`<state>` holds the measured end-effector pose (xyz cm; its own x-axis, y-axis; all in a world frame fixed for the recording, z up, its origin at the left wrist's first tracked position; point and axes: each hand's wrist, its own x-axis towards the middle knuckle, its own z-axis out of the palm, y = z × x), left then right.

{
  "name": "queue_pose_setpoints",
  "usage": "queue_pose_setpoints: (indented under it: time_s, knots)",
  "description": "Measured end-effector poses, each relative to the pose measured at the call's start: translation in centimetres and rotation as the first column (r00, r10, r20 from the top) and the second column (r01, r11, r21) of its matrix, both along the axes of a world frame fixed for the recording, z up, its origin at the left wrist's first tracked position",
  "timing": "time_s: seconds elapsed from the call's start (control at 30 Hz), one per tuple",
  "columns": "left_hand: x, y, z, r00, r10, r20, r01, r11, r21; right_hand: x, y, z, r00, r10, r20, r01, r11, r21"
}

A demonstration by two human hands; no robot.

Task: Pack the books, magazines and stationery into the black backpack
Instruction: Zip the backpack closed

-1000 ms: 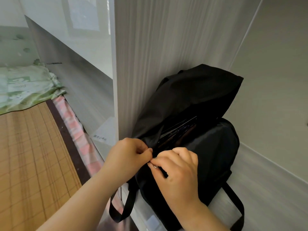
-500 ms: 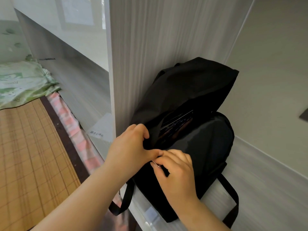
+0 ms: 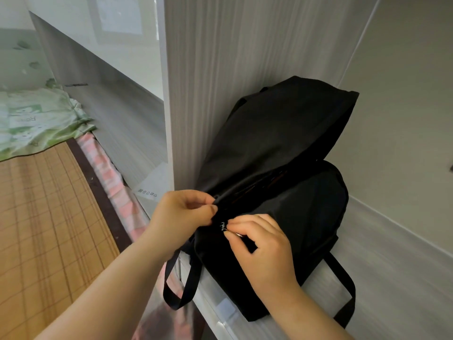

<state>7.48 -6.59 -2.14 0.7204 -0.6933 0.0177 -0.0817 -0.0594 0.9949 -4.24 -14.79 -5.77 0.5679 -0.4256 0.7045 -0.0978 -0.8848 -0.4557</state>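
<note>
The black backpack point(image 3: 289, 153) stands on a grey wood-grain shelf point(image 3: 392, 261), leaning against a vertical panel. Its top flap is lifted and a narrow gap of the main opening shows dark book edges point(image 3: 259, 186) inside. My left hand point(image 3: 181, 214) pinches the black fabric at the left end of the zipper. My right hand point(image 3: 257, 241) pinches the small metal zipper pull point(image 3: 224, 227) just right of that spot. Black straps point(image 3: 176, 283) hang over the shelf's front edge.
A tall grey panel point(image 3: 220, 69) rises right behind the bag. To the left lies a bed with a bamboo mat point(image 3: 44, 217), a pink checked sheet edge point(image 3: 110, 175) and a green patterned blanket point(image 3: 34, 121). A pale wall point(image 3: 404, 106) closes the shelf's right side.
The bag's opening has narrowed, so less of the books shows. Both hands stay at the left end of the zipper, with the metal pull now visible between right fingers.
</note>
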Motion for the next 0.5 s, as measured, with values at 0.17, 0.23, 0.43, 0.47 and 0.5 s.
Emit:
queue_pose_setpoints:
  time_s: [0.17, 0.23, 0.43, 0.47, 0.5]
  knots:
    - [0.2, 0.1, -1.1, 0.864, -0.239, -0.443, 0.135, 0.958, -0.253, -0.4, -0.3, 1.6, 0.987, 0.150, -0.063, -0.112, 0.907, 0.406]
    - [0.1, -0.1, -1.0, 0.902, -0.261, -0.344, 0.178, 0.950, -0.257, -0.5, -0.6, 1.8, 0.972, 0.204, -0.119, -0.119, 0.859, 0.498]
    - [-0.5, -0.1, -0.7, 0.983, -0.123, -0.135, 0.093, 0.972, -0.214, -0.2, -0.7, 1.7, 0.980, 0.171, -0.106, -0.134, 0.947, 0.291]
    - [-0.7, -0.1, -0.7, 0.993, -0.093, -0.069, 0.078, 0.978, -0.193, -0.1, -0.7, 1.7, 0.983, 0.156, -0.097, -0.131, 0.964, 0.231]
    - [-0.8, -0.2, -0.8, 0.998, -0.062, 0.009, 0.063, 0.984, -0.169, 0.0, -0.6, 1.7, 0.986, 0.138, -0.089, -0.121, 0.977, 0.174]
